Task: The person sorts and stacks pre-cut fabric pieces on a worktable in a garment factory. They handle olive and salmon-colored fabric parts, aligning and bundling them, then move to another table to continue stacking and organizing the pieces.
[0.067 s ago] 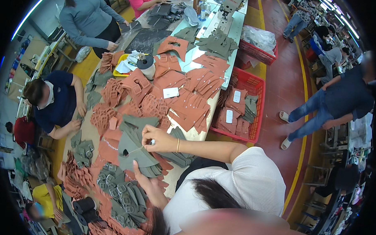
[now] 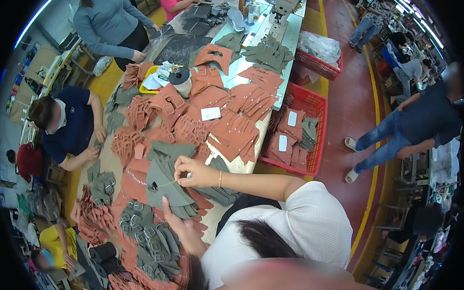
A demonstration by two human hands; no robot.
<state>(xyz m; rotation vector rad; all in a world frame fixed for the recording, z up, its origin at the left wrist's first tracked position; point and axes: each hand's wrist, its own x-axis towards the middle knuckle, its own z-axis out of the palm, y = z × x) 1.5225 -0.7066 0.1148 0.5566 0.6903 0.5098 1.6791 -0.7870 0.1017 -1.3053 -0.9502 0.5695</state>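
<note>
Two hands are busy over one grey-green fabric piece (image 2: pixel 165 186) lying on top of a small stack of the same cut near the close end of the long table (image 2: pixel 292 42). The right hand (image 2: pixel 194 173) sits just above and to the right of the piece, thumb and forefinger pinched shut on the end of a thin pale thread or needle (image 2: pixel 170 183) that runs from the fingertips leftward and slightly down onto the fabric; I cannot tell which of the two it is. The left hand (image 2: pixel 184 226) comes in from below, palm up and fingers loosely spread, its fingertips touching the lower edge of the stack, seemingly steadying rather than gripping it. The piece is roughly fan-shaped, its long axis running from the upper left near the rust-orange pieces (image 2: pixel 227 129) down toward the left hand, with the wide curved edge pointing at the person. So the fabric lies left of and below the pinching fingers, and the right hand is the nearer to its top surface. Grey pieces with buckles (image 2: pixel 149 239) lie just below. A seated person in a dark blue top (image 2: pixel 71 126) works at the far side, and a red basket (image 2: pixel 315 104) stands beside the table.
</note>
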